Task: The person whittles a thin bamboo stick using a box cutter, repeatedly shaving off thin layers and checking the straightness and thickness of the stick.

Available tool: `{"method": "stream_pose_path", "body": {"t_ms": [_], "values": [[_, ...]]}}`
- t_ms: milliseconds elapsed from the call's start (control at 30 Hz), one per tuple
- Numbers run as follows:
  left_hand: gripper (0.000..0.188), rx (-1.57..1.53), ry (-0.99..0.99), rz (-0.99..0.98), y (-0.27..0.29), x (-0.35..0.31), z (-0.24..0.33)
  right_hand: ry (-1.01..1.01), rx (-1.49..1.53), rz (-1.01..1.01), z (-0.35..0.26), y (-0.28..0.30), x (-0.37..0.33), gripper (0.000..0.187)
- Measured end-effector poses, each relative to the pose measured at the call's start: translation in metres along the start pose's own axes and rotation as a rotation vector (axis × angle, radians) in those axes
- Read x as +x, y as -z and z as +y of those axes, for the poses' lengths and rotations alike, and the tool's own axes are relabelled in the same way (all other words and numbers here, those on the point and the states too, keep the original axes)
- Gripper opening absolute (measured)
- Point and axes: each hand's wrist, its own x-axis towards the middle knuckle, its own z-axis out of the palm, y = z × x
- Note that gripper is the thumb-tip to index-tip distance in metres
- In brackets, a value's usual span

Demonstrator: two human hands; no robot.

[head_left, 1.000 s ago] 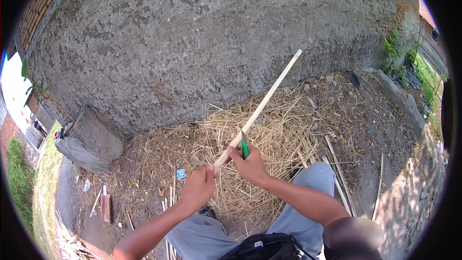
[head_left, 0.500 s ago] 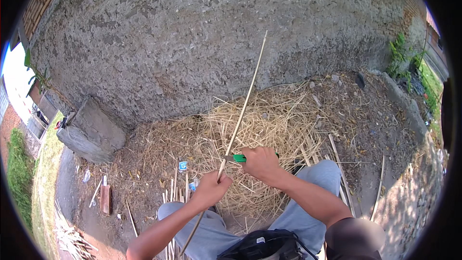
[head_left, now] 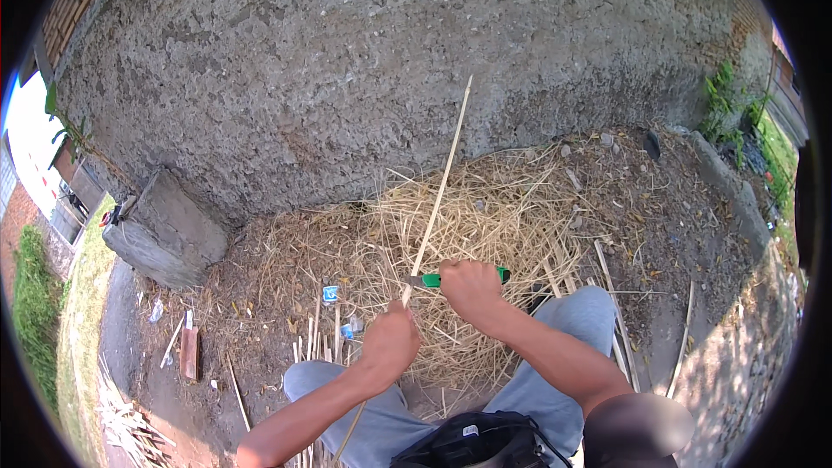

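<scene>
A long, thin pale bamboo strip [head_left: 445, 175] slants from between my knees up toward the wall. My left hand [head_left: 390, 338] is closed round its lower part, and its tail runs down past my left leg. In my right hand [head_left: 472, 288] is a green-handled utility knife [head_left: 431, 280], gripped with the blade pointing left. The blade lies against the strip just above my left hand. Below both hands spreads a heap of pale shavings [head_left: 485, 217].
A rough grey wall [head_left: 347, 61] rises ahead, with a concrete block [head_left: 169, 230] at its left. Cut strips [head_left: 325, 342] lie by my left knee, more strips [head_left: 617, 312] by my right. A reddish-brown wooden piece [head_left: 190, 352] and a pile of strips [head_left: 130, 429] lie at left.
The bamboo strip has slid down toward me, its far tip now lower against the wall. My left hand has shifted slightly and turned; the knife stays at nearly the same place.
</scene>
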Motion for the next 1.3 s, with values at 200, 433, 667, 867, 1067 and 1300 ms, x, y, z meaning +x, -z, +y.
{"method": "stream_pose_path", "body": {"t_ms": [200,433,667,867,1067,1300], "values": [[0.024,0.046,-0.019,-0.162,-0.016,-0.039,0.002,-0.272,-0.096,-0.025,0.088,-0.01,0.024,0.009],[0.034,-0.112,0.136,-0.166,0.008,-0.046,-0.014,-0.215,0.082,0.162,0.066,0.008,-0.005,0.006],[0.039,-0.707,0.119,-0.145,-0.025,-0.038,-0.024,-0.013,0.112,0.069,-0.003,0.019,-0.056,0.007],[0.038,-0.686,0.12,-0.111,-0.018,-0.029,-0.008,-0.028,0.059,0.106,-0.005,0.011,-0.059,0.007],[0.037,-0.26,-0.011,0.034,-0.015,-0.032,0.001,0.031,-0.04,0.13,-0.002,0.0,-0.045,0.008],[0.041,-0.216,0.028,0.012,-0.004,-0.026,-0.007,0.152,-0.091,0.069,0.003,-0.001,-0.015,0.009]]}}
